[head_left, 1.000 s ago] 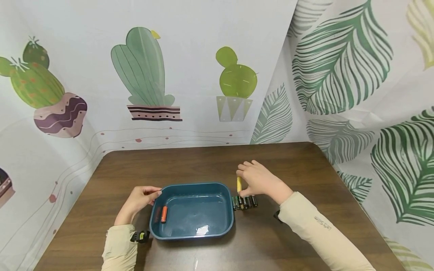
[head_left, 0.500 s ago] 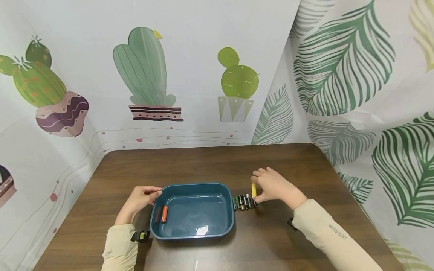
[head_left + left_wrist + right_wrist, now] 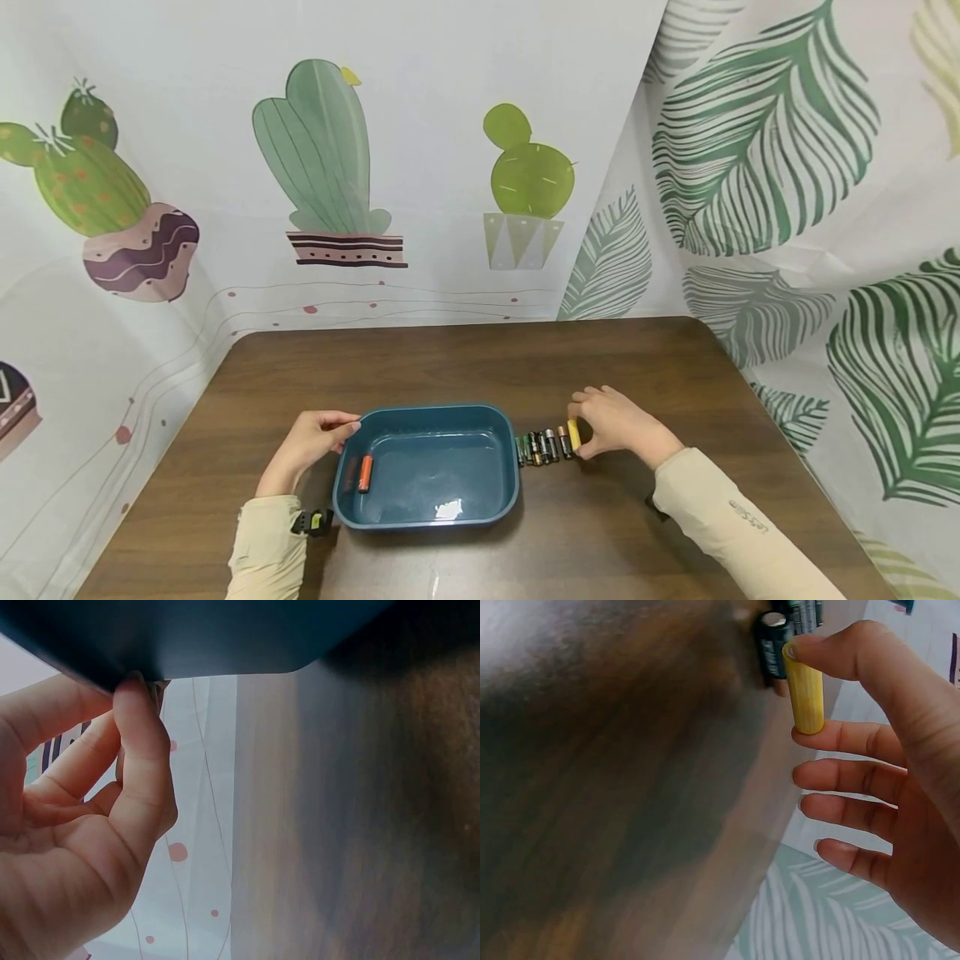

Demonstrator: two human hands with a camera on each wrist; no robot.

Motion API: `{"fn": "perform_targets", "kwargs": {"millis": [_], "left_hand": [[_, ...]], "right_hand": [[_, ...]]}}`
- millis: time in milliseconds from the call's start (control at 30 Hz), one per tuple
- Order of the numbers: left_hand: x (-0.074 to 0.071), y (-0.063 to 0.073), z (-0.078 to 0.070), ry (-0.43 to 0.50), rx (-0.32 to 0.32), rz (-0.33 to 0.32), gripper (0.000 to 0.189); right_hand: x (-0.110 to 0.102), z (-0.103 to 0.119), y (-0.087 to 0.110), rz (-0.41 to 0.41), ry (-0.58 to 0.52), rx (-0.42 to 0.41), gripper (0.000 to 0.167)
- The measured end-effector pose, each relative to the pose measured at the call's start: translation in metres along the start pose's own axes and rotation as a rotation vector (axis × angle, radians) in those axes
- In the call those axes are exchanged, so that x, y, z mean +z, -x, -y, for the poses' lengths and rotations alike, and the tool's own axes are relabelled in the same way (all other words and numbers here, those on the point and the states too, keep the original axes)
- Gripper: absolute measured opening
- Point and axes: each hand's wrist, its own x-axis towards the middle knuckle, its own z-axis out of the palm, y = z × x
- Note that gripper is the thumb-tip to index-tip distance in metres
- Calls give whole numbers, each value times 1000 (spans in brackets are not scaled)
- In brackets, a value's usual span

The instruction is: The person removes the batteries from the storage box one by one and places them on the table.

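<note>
A yellow battery (image 3: 807, 694) is pinched end to end between the thumb and index finger of my right hand (image 3: 617, 421). It stands at the right end of a row of several dark batteries (image 3: 543, 447), close beside a black one with a copper-coloured end (image 3: 564, 442). My left hand (image 3: 312, 444) pinches the upper left corner of a blue rectangular dish (image 3: 435, 525) between thumb and fingers; the left wrist view shows the thumb (image 3: 141, 735) against the dish's outer wall. Inside the dish, near its left wall, lies an orange battery (image 3: 364, 474).
Everything sits on a dark brown wooden table (image 3: 420, 358) with rounded far corners. Behind it hangs a white cloth (image 3: 435, 167) printed with cacti, and at right one with leaves (image 3: 765, 142). The battery row begins right at the dish's right wall.
My right hand has carried the yellow battery rightward past the row and then lowered it beside the row's right end. The left hand and the dish have stayed in place.
</note>
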Motion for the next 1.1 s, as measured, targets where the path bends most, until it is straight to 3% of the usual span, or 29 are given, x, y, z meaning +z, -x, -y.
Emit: {"fn": "perform_targets", "kwargs": {"millis": [233,700,1100], "left_hand": [[1,0,0,-7,-1,-5,24],[0,0,-1,-1,9,7,25],[-1,0,0,-5,20,15,25]], "right_hand": [[7,0,0,58,-37,43,44],[10,2,-2,100,-82,66,45],[12,3,-1,88,-84,56,46]]}}
